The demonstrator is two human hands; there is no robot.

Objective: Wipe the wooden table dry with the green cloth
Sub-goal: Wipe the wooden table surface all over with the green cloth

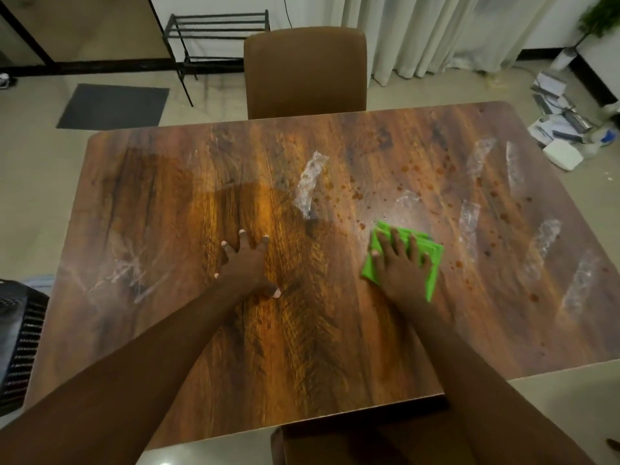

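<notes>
Green cloth (433,263): bright, folded to a rough rectangle with layered edges showing at its far side. It lay flat on the worktop (302,347), right of centre, under the right hand (399,266).

Fingers (397,241) of that hand: straight, slightly spread, pressed flat on the cloth and curled round nothing, with the thumb near the cloth's left edge. Right forearm: bare, extended from the near edge.

Left hand (246,265): palm down on bare wood just left of centre, apart from the cloth. Its fingers (242,241) were splayed wide and held nothing. Left forearm: bare, reaching in from the lower left.

Worktop: rectangular, rounded corners, dark brown wood grain, glossy.

Droplets (357,195): small, brownish, scattered beyond and right of the cloth.

Streaks (310,182): pale, translucent, elongated, mostly on the right half.

Chair (305,72): brown, padded back, at the far edge.
</notes>
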